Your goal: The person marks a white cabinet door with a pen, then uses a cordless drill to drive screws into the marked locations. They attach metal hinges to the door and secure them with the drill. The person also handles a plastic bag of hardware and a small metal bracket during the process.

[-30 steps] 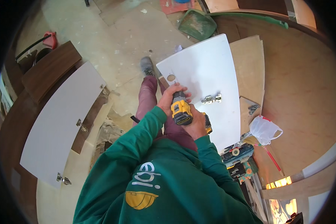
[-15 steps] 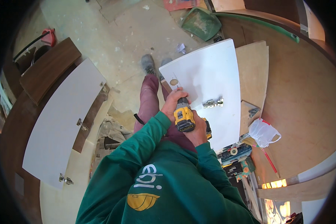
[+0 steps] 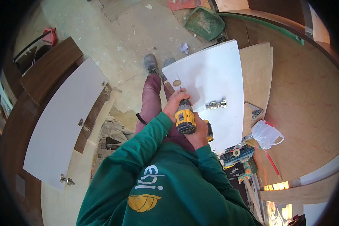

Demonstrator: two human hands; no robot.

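Observation:
A yellow-and-black cordless drill (image 3: 185, 119) is held over the near left part of a white panel (image 3: 203, 67), its front end pointing away from me at the board. My right hand (image 3: 198, 132) is closed round its handle. Around the drill's nose my left hand (image 3: 173, 106) is wrapped, its fingertips close to the panel's left edge; the tip of the bit is mostly hidden there. Just beyond those fingertips is a round recess (image 3: 176, 83) in the panel. A metal cabinet hinge (image 3: 216, 104) lies on the panel, right of the drill.
At left lies another white panel (image 3: 64, 120) with several hinges along its edge, beside a brown board (image 3: 52, 69). A large brown sheet (image 3: 301, 101) spans the right, bearing a white plastic bag (image 3: 266, 135) and a red pencil (image 3: 272, 164). A green dustpan (image 3: 204, 23) sits at the back.
The view has shifted very slightly. Both hands, the drill and the panel keep practically the same places relative to each other.

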